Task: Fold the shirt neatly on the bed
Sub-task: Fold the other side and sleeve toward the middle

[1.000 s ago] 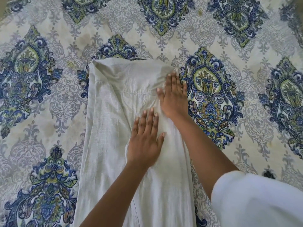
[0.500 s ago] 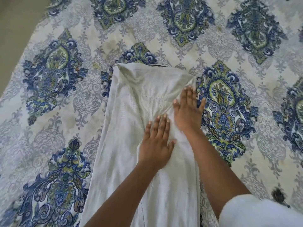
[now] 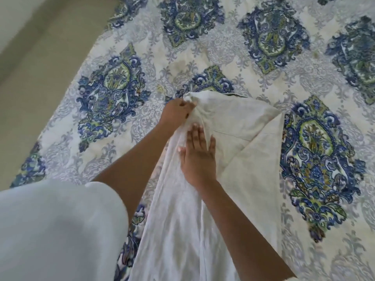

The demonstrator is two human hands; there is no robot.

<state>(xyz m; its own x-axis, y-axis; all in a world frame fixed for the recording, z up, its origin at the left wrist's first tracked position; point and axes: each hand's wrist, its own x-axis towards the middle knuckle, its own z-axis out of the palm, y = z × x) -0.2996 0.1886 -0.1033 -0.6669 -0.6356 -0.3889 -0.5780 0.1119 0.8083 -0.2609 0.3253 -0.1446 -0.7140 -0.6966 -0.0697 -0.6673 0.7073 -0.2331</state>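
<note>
A cream shirt [image 3: 239, 126] lies lengthwise on the patterned bed cover [image 3: 316, 63], folded into a long narrow strip with its right side folded in as a flap. My left hand [image 3: 176, 111] grips the shirt's far left corner, and the cloth bunches under its fingers. Just below that corner, my right hand [image 3: 197, 155] presses flat on the shirt with straight fingers. The shirt's near end runs out of view at the bottom.
The bed's left edge runs diagonally at the upper left, with plain beige floor [image 3: 34, 78] beyond it. My white sleeve [image 3: 56, 230] fills the lower left. Bed cover with blue and green medallions extends to the right and far side of the shirt.
My left hand left the middle of the shirt and took hold of the far left corner. My right hand slid from the right edge toward the centre left. The view swung right.
</note>
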